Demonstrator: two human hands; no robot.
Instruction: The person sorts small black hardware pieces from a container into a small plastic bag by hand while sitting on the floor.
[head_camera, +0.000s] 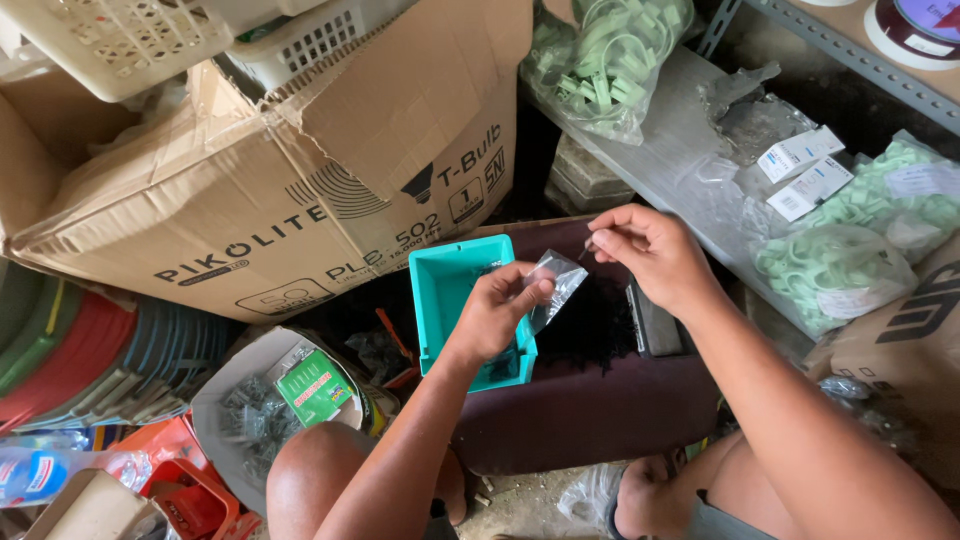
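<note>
Pinched between left thumb and forefinger: a small clear bag (555, 285), mouth turned up and toward the right hand. Left hand (500, 310) holds it over the teal tray (440, 285), which sits on the rim of a dark bin (600, 410). Right hand (650, 250) is closed at the fingertips on something small and dark, likely a screw, just beside the bag's mouth; too small to name for certain. A heap of black screws (595, 325) lies in the bin under both hands.

Step in hand, by the look of it: filling the bag piece by piece, with one piece at the point of going in. How full the bag is cannot be told.

Next move calls for the left hand to keep the mouth spread while the right fingertips line up over it and let go; a slack mouth would send the piece into the tray or bin.

Around: cardboard box (290, 170) behind the tray, bags of pale green clips (830, 265) to the right.
</note>
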